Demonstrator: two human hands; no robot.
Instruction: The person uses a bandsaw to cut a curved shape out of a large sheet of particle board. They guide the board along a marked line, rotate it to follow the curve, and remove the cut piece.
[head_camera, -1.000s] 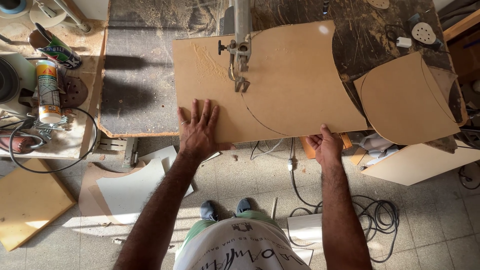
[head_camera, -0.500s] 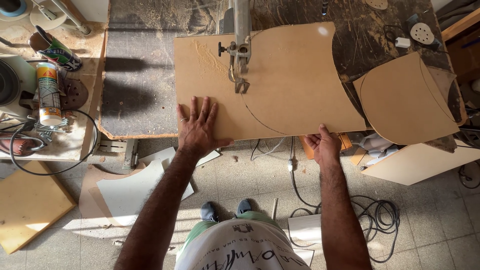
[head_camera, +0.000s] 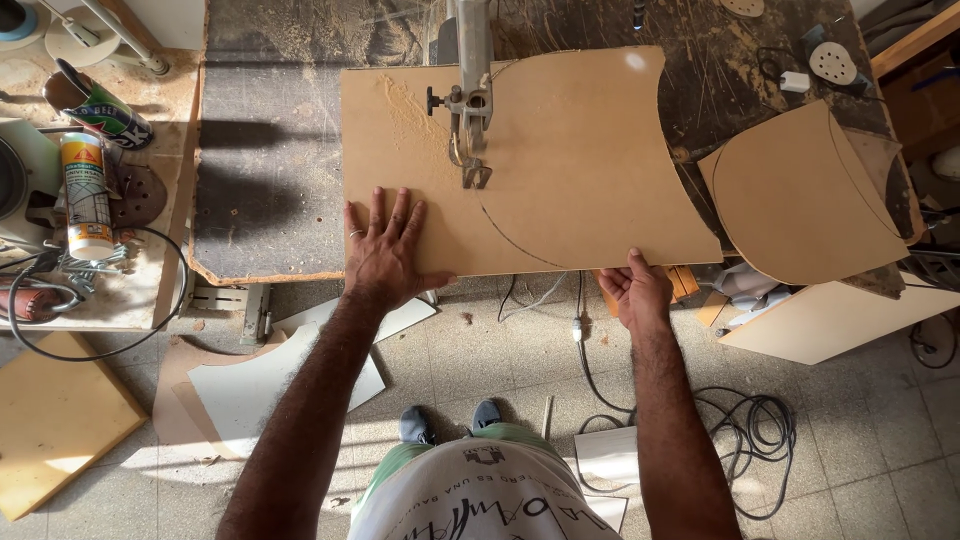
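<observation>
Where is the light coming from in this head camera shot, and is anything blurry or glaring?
Head view: hard sunlight casts a dark shadow on the grey worktable left of the flat tan fibreboard panel; a small glare spot sits near the panel's far right corner; bright patches fall on the tiled floor; both hands look sharp, left hand and right hand.

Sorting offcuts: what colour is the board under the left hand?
Light tan brown board, marked with a dark curved line; head view.

A white cylindrical sealant cartridge with an orange-and-yellow label (head_camera: 84, 195) lies on the left side worktop (head_camera: 150, 290); just above it lies a green-and-red labelled can (head_camera: 100, 112), tilted.
</observation>
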